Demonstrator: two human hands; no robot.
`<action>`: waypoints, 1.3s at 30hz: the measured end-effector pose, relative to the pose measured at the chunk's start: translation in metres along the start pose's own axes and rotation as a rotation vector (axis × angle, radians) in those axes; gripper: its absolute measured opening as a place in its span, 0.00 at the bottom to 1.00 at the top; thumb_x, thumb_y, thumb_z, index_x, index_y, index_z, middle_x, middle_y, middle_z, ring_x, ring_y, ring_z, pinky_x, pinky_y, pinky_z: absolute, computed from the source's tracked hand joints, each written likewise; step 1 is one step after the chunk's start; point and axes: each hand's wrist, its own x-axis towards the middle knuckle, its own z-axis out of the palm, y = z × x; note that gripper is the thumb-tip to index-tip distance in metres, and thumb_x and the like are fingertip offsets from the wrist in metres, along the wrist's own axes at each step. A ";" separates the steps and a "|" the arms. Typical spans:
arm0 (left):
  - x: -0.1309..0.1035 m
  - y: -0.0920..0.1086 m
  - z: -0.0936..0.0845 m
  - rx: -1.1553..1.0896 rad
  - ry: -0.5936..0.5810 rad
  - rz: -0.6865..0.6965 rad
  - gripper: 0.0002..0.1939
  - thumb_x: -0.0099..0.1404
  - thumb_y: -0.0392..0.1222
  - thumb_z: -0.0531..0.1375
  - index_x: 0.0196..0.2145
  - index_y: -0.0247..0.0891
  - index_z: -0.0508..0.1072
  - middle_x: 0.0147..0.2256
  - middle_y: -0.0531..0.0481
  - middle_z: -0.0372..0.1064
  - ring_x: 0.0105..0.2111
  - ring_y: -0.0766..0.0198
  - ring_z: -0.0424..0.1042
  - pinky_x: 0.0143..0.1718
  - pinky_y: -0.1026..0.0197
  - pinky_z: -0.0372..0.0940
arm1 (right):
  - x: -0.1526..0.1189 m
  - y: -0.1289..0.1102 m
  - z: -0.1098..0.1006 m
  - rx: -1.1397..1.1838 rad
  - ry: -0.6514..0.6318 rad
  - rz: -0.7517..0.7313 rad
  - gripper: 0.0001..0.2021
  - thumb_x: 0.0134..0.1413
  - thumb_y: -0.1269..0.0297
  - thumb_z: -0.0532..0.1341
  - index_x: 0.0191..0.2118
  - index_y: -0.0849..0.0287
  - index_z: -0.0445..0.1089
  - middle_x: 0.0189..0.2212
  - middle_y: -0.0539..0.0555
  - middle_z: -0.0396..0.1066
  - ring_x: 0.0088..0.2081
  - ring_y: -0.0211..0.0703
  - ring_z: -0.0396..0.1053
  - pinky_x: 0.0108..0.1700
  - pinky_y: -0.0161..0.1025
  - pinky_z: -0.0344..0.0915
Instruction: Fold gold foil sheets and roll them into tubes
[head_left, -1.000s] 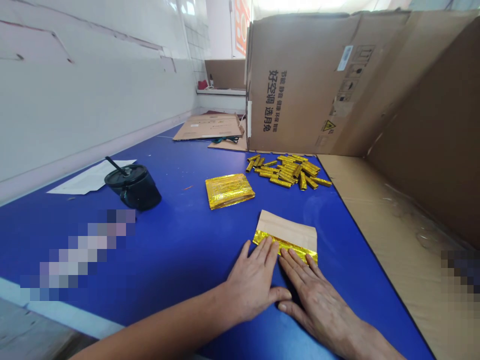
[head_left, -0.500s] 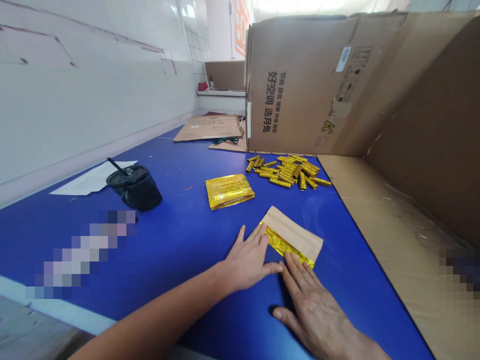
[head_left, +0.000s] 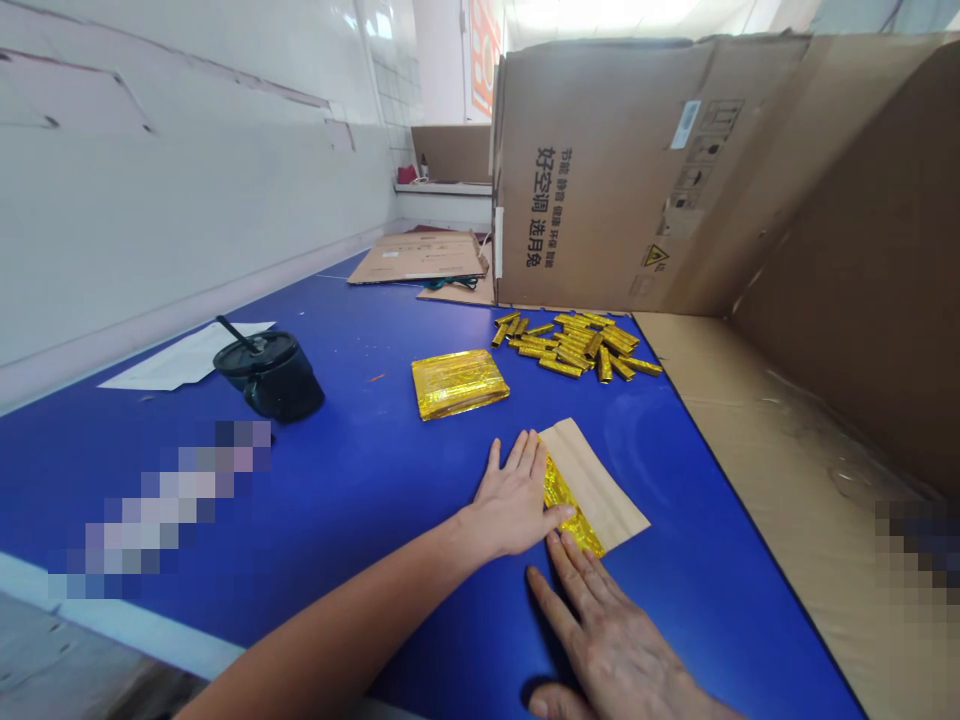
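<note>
A tan paper piece (head_left: 596, 485) with a gold foil strip (head_left: 564, 492) along its left side lies slanted on the blue table. My left hand (head_left: 517, 500) rests flat, its fingertips by the upper end of the foil and its thumb over the strip. Against the lower end of the foil are the fingertips of my right hand (head_left: 611, 630), which is spread with the thumb apart. Beyond my left hand sits a flat stack of gold foil pieces (head_left: 460, 384). Several small rolled gold tubes (head_left: 574, 345) are heaped farther back on the right.
A black lidded mug (head_left: 283, 380) with a straw stands at the left, near a white paper (head_left: 176, 365). Large cardboard box panels (head_left: 600, 190) rise behind the tubes and along the right. Flattened cardboard (head_left: 416, 255) lies at the back. Something pixelated is at the left.
The paper piece with its foil strip has turned clockwise on the table. My left hand has shifted right and slightly up; my right hand has slid a little left and towards me.
</note>
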 end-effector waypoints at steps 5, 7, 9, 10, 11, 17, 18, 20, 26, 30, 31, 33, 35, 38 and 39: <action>0.002 -0.002 0.005 0.045 -0.033 -0.005 0.40 0.59 0.61 0.38 0.58 0.25 0.40 0.59 0.36 0.30 0.59 0.52 0.29 0.54 0.41 0.32 | 0.013 0.029 -0.025 0.146 0.228 0.015 0.18 0.56 0.66 0.48 0.53 0.58 0.59 0.50 0.58 0.63 0.49 0.42 0.62 0.50 0.41 0.60; 0.003 -0.002 0.007 0.047 -0.022 -0.009 0.40 0.59 0.61 0.38 0.58 0.25 0.41 0.59 0.36 0.31 0.59 0.52 0.29 0.54 0.41 0.32 | 0.023 0.046 -0.019 0.032 0.310 0.056 0.21 0.55 0.65 0.48 0.55 0.62 0.56 0.55 0.60 0.54 0.56 0.46 0.50 0.55 0.49 0.50; 0.003 -0.002 0.010 0.043 0.010 -0.013 0.40 0.59 0.61 0.38 0.58 0.26 0.42 0.59 0.36 0.32 0.59 0.53 0.29 0.54 0.41 0.32 | 0.032 0.059 -0.007 -0.056 0.251 0.156 0.26 0.54 0.59 0.49 0.57 0.64 0.52 0.57 0.62 0.48 0.58 0.50 0.43 0.55 0.56 0.45; 0.003 -0.001 0.010 0.039 0.025 -0.013 0.40 0.59 0.62 0.37 0.58 0.26 0.43 0.59 0.36 0.33 0.59 0.53 0.28 0.54 0.41 0.32 | 0.034 0.064 -0.002 -0.075 0.211 0.180 0.28 0.54 0.55 0.48 0.57 0.66 0.51 0.58 0.63 0.46 0.58 0.51 0.42 0.55 0.56 0.45; 0.002 -0.001 0.011 0.034 0.036 -0.011 0.41 0.59 0.63 0.37 0.58 0.26 0.43 0.59 0.36 0.33 0.59 0.53 0.28 0.54 0.41 0.32 | 0.036 0.067 0.003 -0.093 0.180 0.191 0.29 0.54 0.53 0.47 0.58 0.67 0.50 0.58 0.63 0.44 0.59 0.51 0.40 0.56 0.56 0.43; 0.001 0.000 0.012 0.018 0.054 -0.037 0.41 0.58 0.63 0.39 0.58 0.26 0.42 0.59 0.36 0.33 0.59 0.53 0.30 0.53 0.40 0.33 | 0.033 0.066 0.009 -0.171 0.109 0.221 0.33 0.53 0.48 0.46 0.58 0.69 0.47 0.59 0.63 0.40 0.59 0.50 0.38 0.56 0.53 0.42; 0.001 0.000 0.012 0.020 0.056 -0.042 0.41 0.58 0.63 0.39 0.58 0.26 0.42 0.59 0.36 0.33 0.59 0.53 0.30 0.53 0.39 0.33 | 0.033 0.065 0.008 -0.179 0.105 0.222 0.33 0.53 0.48 0.45 0.58 0.69 0.47 0.59 0.62 0.40 0.59 0.50 0.38 0.56 0.53 0.42; 0.001 0.000 0.012 0.030 0.062 -0.049 0.41 0.58 0.63 0.39 0.58 0.26 0.43 0.59 0.36 0.33 0.59 0.52 0.30 0.53 0.39 0.33 | 0.033 0.065 0.008 -0.185 0.103 0.222 0.33 0.54 0.48 0.45 0.58 0.69 0.47 0.59 0.62 0.40 0.59 0.50 0.38 0.56 0.53 0.42; 0.001 -0.001 0.010 0.052 0.025 -0.025 0.41 0.58 0.63 0.39 0.58 0.26 0.42 0.59 0.36 0.33 0.59 0.51 0.31 0.53 0.39 0.34 | 0.032 0.067 0.009 -0.167 0.145 0.204 0.33 0.54 0.48 0.46 0.58 0.68 0.47 0.59 0.62 0.41 0.59 0.50 0.38 0.56 0.54 0.43; 0.002 -0.001 0.009 0.064 0.019 -0.012 0.40 0.58 0.62 0.38 0.58 0.26 0.42 0.59 0.36 0.33 0.59 0.51 0.30 0.53 0.39 0.34 | 0.025 0.061 0.003 -0.198 0.204 0.124 0.32 0.53 0.48 0.46 0.59 0.64 0.46 0.59 0.60 0.41 0.59 0.50 0.37 0.56 0.56 0.40; 0.002 -0.001 0.009 0.069 0.013 -0.011 0.40 0.58 0.61 0.39 0.58 0.26 0.42 0.59 0.36 0.33 0.59 0.51 0.30 0.53 0.39 0.34 | 0.022 0.058 0.003 -0.204 0.209 0.077 0.32 0.53 0.48 0.46 0.59 0.63 0.45 0.59 0.60 0.41 0.59 0.49 0.37 0.57 0.56 0.38; 0.002 -0.001 0.009 0.082 -0.006 -0.015 0.39 0.59 0.58 0.39 0.58 0.24 0.41 0.59 0.36 0.32 0.59 0.51 0.29 0.53 0.39 0.33 | 0.015 0.052 0.005 -0.199 0.191 -0.020 0.33 0.53 0.47 0.46 0.60 0.63 0.43 0.59 0.60 0.41 0.59 0.47 0.37 0.57 0.54 0.39; 0.002 -0.001 0.007 0.081 -0.023 -0.019 0.38 0.60 0.58 0.38 0.58 0.24 0.40 0.59 0.36 0.31 0.59 0.51 0.29 0.53 0.39 0.33 | 0.006 0.049 0.012 -0.193 0.180 -0.044 0.35 0.53 0.48 0.47 0.60 0.66 0.40 0.59 0.63 0.40 0.59 0.47 0.37 0.57 0.53 0.42; 0.001 -0.003 0.005 0.052 -0.038 0.006 0.40 0.60 0.61 0.35 0.58 0.25 0.40 0.59 0.37 0.31 0.59 0.52 0.28 0.53 0.39 0.33 | -0.006 0.049 0.024 -0.207 0.195 -0.034 0.36 0.53 0.47 0.46 0.60 0.65 0.37 0.58 0.64 0.41 0.59 0.50 0.37 0.56 0.55 0.45; 0.001 -0.004 0.005 0.044 -0.040 0.017 0.40 0.60 0.62 0.34 0.58 0.26 0.40 0.60 0.38 0.31 0.59 0.53 0.27 0.53 0.40 0.33 | -0.009 0.049 0.026 -0.212 0.199 -0.038 0.36 0.53 0.46 0.46 0.60 0.65 0.37 0.58 0.65 0.42 0.59 0.51 0.37 0.55 0.56 0.46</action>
